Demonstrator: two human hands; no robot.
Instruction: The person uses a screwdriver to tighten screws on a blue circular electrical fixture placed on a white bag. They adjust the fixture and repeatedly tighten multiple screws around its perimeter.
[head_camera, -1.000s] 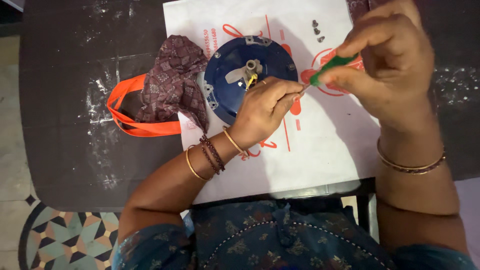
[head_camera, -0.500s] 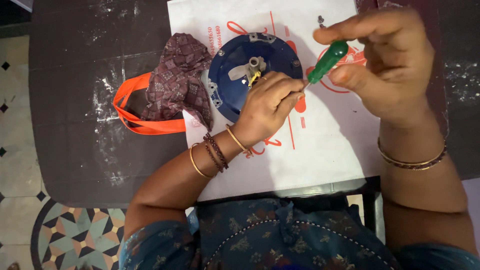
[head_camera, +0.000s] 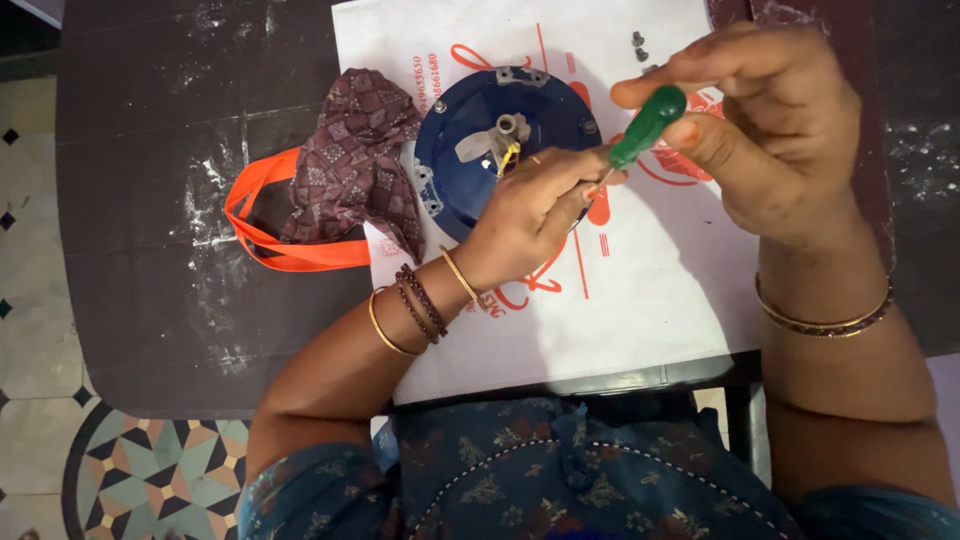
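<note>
Gripping a green-handled screwdriver (head_camera: 645, 125) between curled fingers, the right hand (head_camera: 770, 130) now sits lower and more upright than half a second ago, tip angled toward the blue round disc (head_camera: 500, 140), so the work at its rim seems to be resuming. The left hand (head_camera: 535, 215) stays pressed on the disc's near edge, fingers bent (whether it pinches anything is unclear). Loose screws (head_camera: 638, 45) lie near the white bag's (head_camera: 640, 300) far edge; open room lies right.

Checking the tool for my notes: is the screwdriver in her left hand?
No, the right hand grips the green screwdriver, while the left hand steadies the blue disc.
</note>
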